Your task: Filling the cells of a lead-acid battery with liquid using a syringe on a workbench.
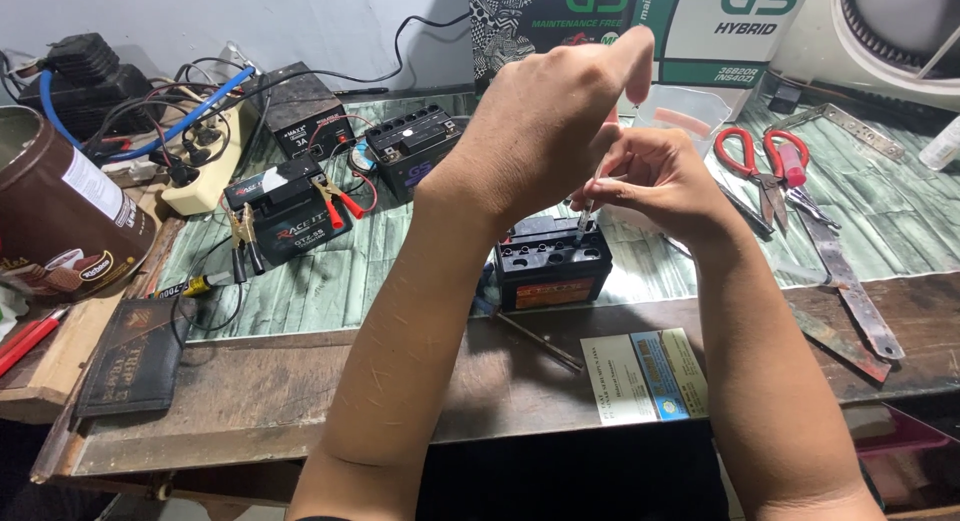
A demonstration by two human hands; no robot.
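Filling black battery (552, 266) | right hand (655, 176) fingers pinched on thin tube (583, 219) over port | left hand (545, 131) fingers closed above battery, contents unclear | best kept vertical, steady.

Thin tube's upper part hidden inside right hand (655, 176), left hand (545, 111) masking far cartons' (640, 16) lower edge, brown tin (55, 206) cut off at left, fan housing (890, 31) cropped far right.
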